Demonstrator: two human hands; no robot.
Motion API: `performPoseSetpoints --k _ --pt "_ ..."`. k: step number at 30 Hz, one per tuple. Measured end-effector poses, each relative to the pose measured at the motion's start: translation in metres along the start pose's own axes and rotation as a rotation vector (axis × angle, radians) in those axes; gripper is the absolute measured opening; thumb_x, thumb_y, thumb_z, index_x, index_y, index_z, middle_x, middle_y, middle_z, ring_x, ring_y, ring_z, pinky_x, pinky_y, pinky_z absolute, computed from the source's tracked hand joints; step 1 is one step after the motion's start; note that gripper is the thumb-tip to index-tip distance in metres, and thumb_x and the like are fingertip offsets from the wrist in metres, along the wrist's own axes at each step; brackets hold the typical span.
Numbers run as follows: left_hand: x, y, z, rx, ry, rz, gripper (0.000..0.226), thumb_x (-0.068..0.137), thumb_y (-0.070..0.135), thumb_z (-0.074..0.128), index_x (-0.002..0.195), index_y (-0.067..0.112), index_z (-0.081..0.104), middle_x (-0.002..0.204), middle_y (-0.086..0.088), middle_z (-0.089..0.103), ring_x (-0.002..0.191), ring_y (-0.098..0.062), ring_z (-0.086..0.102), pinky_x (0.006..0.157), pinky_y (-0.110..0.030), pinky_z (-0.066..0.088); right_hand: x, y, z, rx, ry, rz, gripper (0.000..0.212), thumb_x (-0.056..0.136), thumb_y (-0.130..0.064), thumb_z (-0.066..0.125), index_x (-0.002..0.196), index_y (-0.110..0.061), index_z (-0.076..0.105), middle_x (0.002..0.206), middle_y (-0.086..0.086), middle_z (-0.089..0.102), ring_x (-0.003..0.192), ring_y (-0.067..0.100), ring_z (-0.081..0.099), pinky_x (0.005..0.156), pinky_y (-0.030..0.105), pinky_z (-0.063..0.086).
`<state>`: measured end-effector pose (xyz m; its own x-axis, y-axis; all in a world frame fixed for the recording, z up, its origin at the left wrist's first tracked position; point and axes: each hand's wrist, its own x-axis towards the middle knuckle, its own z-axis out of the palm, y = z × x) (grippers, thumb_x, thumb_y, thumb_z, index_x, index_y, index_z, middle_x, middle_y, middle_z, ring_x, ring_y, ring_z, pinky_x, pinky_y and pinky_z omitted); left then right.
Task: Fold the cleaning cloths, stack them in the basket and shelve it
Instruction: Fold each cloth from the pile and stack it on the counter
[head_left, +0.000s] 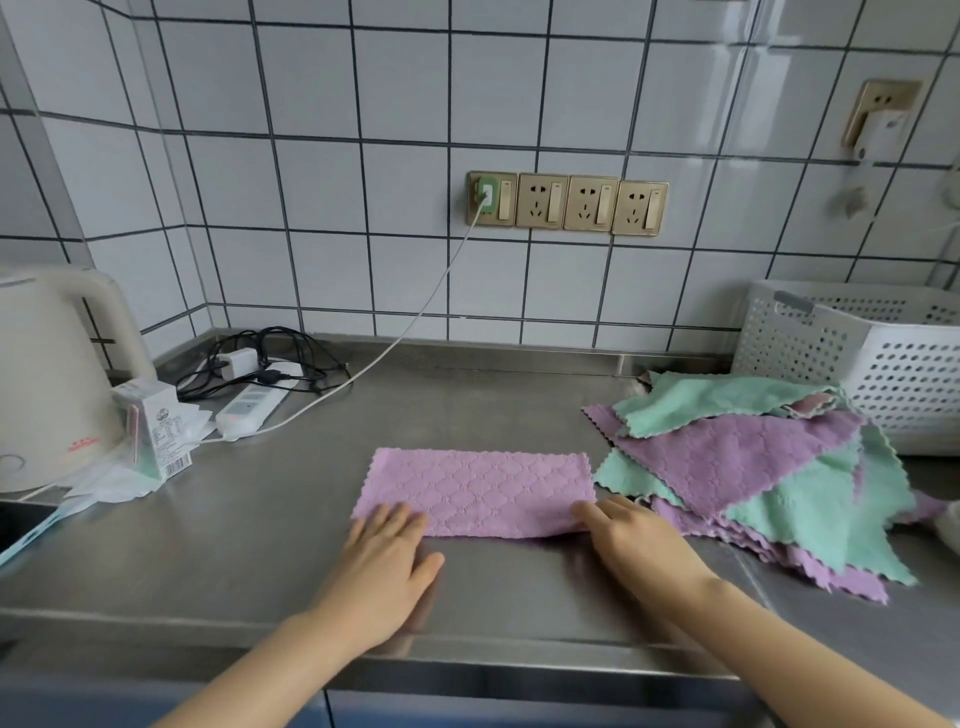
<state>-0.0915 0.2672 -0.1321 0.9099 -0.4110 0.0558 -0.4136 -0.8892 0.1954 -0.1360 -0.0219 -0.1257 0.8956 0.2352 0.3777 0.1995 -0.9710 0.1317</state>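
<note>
On the steel tabletop (291, 519) I'm mid-fold: purple cloth (478, 491) lies halved, the unfolded pile (753, 467) and basket (883, 358) to its right. Left hand (387, 551) and right hand (631, 540) press flat, grip apart. Next, I'd judge, fold it across.

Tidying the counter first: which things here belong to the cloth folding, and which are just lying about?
Job: purple cloth, under left hand and right hand; cloth pile; basket.
Lying about: kettle, power strip, chargers, carton.
</note>
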Motion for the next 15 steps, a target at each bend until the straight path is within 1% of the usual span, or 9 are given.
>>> performPoseSetpoints --k 2,4,7,9,10,11,12,13,15 --pt "0.0 0.014 0.003 -0.092 -0.018 0.094 0.081 0.08 0.067 0.009 0.15 0.028 0.016 0.16 0.005 0.01 0.147 -0.014 0.001 0.115 -0.027 -0.004 0.0 -0.01 -0.009 0.027 0.077 -0.008 0.037 0.054 -0.006 0.074 0.086 -0.018 0.062 0.063 -0.005 0.057 0.061 0.02 0.055 0.046 0.029 0.044" --pt "-0.002 0.029 0.003 -0.16 -0.029 0.18 0.063 0.094 0.055 0.031 0.15 0.032 0.013 0.159 0.01 0.01 0.146 -0.009 0.0 0.114 -0.024 -0.006 -0.003 -0.026 -0.022 0.047 0.135 -0.086 0.027 0.061 -0.009 0.067 0.086 -0.018 0.063 0.065 -0.004 0.059 0.064 0.022 0.056 0.054 0.032 0.047" --pt "0.001 0.044 0.006 -0.186 -0.007 0.285 0.063 0.092 0.051 0.045 0.148 0.037 0.018 0.156 0.016 0.02 0.145 -0.006 0.01 0.118 -0.027 0.003 -0.011 -0.056 -0.042 0.135 0.177 -0.211 0.011 0.078 -0.016 0.057 0.085 -0.019 0.065 0.068 -0.005 0.059 0.066 0.02 0.055 0.063 0.027 0.04" --pt "0.001 0.054 0.008 -0.223 0.006 0.346 0.054 0.091 0.048 0.047 0.142 0.04 0.031 0.147 0.02 0.036 0.14 -0.003 0.023 0.118 -0.029 0.012 -0.017 -0.068 -0.057 0.317 0.121 -0.25 0.022 0.096 -0.027 0.045 0.089 -0.019 0.065 0.074 -0.005 0.062 0.069 0.017 0.056 0.064 0.025 0.042" --pt "0.001 0.057 0.007 -0.246 0.008 0.369 0.045 0.092 0.042 0.047 0.136 0.039 0.039 0.14 0.021 0.043 0.135 -0.001 0.029 0.117 -0.029 0.015 -0.019 -0.071 -0.064 0.462 0.08 -0.244 0.025 0.099 -0.033 0.045 0.093 -0.02 0.065 0.079 -0.005 0.063 0.072 0.014 0.058 0.066 0.026 0.047" --pt "0.001 0.057 0.007 -0.267 0.006 0.386 0.039 0.093 0.035 0.045 0.132 0.038 0.045 0.138 0.02 0.045 0.134 0.0 0.031 0.117 -0.028 0.014 -0.02 -0.07 -0.069 0.601 0.035 -0.215 0.021 0.097 -0.036 0.049 0.097 -0.023 0.065 0.084 -0.007 0.065 0.076 0.009 0.059 0.07 0.026 0.049" --pt "0.0 0.056 0.007 -0.296 -0.008 0.387 0.038 0.095 0.028 0.043 0.131 0.038 0.047 0.142 0.02 0.041 0.137 0.001 0.026 0.117 -0.025 0.012 -0.021 -0.065 -0.072 0.699 -0.003 -0.172 0.016 0.095 -0.035 0.053 0.099 -0.027 0.066 0.089 -0.011 0.067 0.08 0.003 0.061 0.074 0.024 0.05" --pt "-0.001 0.051 0.006 -0.334 -0.025 0.386 0.042 0.096 0.023 0.043 0.133 0.043 0.046 0.146 0.024 0.034 0.139 0.002 0.02 0.117 -0.023 0.008 -0.02 -0.057 -0.071 0.741 0.002 -0.118 0.014 0.093 -0.032 0.055 0.101 -0.03 0.066 0.094 -0.014 0.068 0.086 -0.002 0.062 0.078 0.022 0.049" --pt "-0.003 0.04 0.002 -0.441 -0.046 0.4 0.053 0.095 0.019 0.044 0.123 0.063 0.044 0.137 0.04 0.035 0.134 0.012 0.024 0.116 -0.018 0.013 -0.018 -0.034 -0.06 0.701 0.057 0.007 0.023 0.091 -0.018 0.054 0.105 -0.03 0.067 0.104 -0.018 0.069 0.097 -0.004 0.062 0.086 0.024 0.049"
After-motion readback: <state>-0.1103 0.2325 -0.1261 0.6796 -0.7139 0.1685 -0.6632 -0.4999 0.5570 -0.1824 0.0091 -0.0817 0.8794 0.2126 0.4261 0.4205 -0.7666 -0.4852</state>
